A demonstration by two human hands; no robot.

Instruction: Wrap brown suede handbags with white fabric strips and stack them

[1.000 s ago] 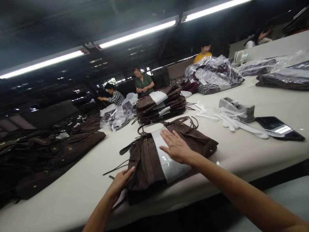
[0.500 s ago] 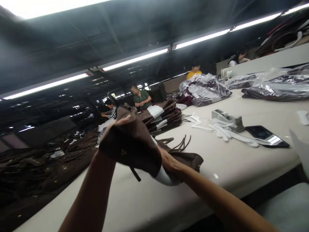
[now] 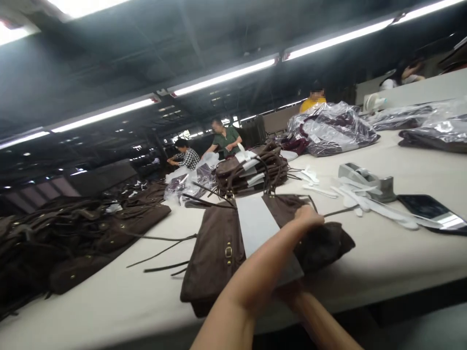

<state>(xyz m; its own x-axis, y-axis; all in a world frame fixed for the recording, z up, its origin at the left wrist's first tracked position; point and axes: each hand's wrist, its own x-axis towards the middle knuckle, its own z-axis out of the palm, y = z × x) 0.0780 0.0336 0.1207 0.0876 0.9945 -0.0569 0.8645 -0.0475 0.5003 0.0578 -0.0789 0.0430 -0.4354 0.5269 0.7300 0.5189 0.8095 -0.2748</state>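
Note:
A brown bag with brass-coloured fittings lies on the pale table, with a white sheet across its middle and thin dark straps spread to the sides. My left hand reaches over the sheet, its fingers closed on the upper right part of the bag. Below the bag's front edge, my right hand is mostly in shadow and its fingers are hidden under the bag and sheet.
Behind the bag stands a stack of brown bags. White strips, a grey tape dispenser and a dark phone or tablet lie right. Plastic-wrapped bags sit farther back; brown bags heap left. Several people are beyond.
The brown bag, earlier lifted and folded between my hands, now lies flatter on the table. My left hand has crossed to its right part; my right hand has gone lower. The view has shifted left.

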